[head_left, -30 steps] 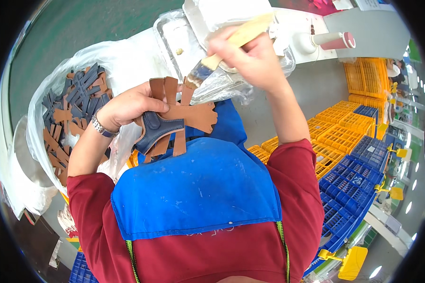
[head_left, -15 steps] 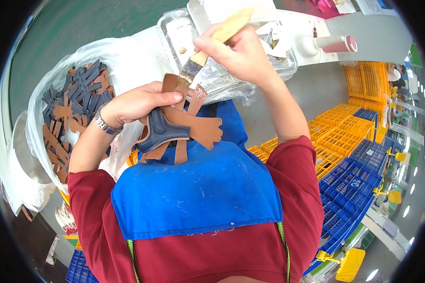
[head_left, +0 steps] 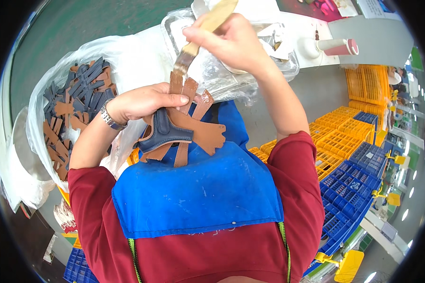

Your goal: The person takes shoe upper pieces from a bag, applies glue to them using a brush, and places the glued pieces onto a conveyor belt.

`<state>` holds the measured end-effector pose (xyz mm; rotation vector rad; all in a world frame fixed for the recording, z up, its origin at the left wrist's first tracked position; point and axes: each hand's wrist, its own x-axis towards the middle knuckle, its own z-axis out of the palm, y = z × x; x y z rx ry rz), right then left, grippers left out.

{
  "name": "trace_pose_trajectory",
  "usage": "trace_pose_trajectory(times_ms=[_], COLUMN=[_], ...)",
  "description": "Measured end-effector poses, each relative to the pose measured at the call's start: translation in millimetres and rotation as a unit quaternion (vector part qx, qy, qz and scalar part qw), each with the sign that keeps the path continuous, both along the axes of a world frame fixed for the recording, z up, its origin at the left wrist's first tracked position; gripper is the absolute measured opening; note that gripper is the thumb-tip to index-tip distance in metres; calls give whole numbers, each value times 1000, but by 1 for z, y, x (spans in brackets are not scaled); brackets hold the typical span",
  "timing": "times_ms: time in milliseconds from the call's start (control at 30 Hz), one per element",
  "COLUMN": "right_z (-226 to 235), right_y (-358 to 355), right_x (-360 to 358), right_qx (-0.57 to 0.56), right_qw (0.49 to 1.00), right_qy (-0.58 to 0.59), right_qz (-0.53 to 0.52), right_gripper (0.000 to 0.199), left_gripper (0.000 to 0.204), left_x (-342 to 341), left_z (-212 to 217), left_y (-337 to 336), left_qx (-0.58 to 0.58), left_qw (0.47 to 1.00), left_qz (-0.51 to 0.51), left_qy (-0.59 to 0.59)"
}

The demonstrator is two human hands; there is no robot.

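My left hand [head_left: 146, 100] pinches a leather sandal upper [head_left: 204, 134] between thumb and fingers, above the blue apron [head_left: 198, 188]. The upper is tan on the side facing me, with a navy padded part, and its straps fan out. Several strap ends point up and away past my thumb; at least two look wet and shiny. My right hand [head_left: 236, 43] grips a flat brush [head_left: 216, 18] by its pale wooden handle. Its bristles point down and meet the tip of the leftmost raised strap.
Beyond my hands, a plastic-lined metal tray [head_left: 167, 33] stands on a white table [head_left: 137, 54]. At left, a clear plastic bag [head_left: 34, 113] holds many navy and tan uppers [head_left: 82, 92]. A white pot [head_left: 309, 47] sits at the table's right. Yellow crates [head_left: 333, 132] and blue crates [head_left: 349, 188] line the right side.
The brush has moved left and up from the middle straps to the leftmost strap's tip. The raised straps are now spread side by side, with the strap ends showing more.
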<state>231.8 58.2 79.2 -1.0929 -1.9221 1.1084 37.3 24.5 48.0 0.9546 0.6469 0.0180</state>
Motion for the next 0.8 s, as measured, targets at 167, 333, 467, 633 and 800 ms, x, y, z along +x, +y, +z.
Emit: trace_pose_trajectory(times_ms=[167, 333, 467, 633, 800], right_z=[6, -22, -44, -51, -47], right_y=[-6, -26, -31, -34, -30], right_x=[22, 14, -20, -43, -35], right_qx=[39, 12, -12, 46, 122], right_qw=[981, 930, 914, 929, 946], right_qy=[153, 295, 347, 294, 211], right_qz=[-109, -220, -210, -221, -216], right_gripper=[18, 18, 31, 27, 22], left_gripper=[38, 36, 41, 42, 35], left_x=[-18, -31, -34, -31, -20], left_z=[-15, -19, -21, -16, -7], left_y=[2, 7, 6, 0, -4], left_qx=[-21, -84, -60, -93, -28], left_qw=[997, 955, 952, 941, 959], left_qz=[72, 270, 276, 211, 282], left_qy=[-14, -86, -117, -246, -8])
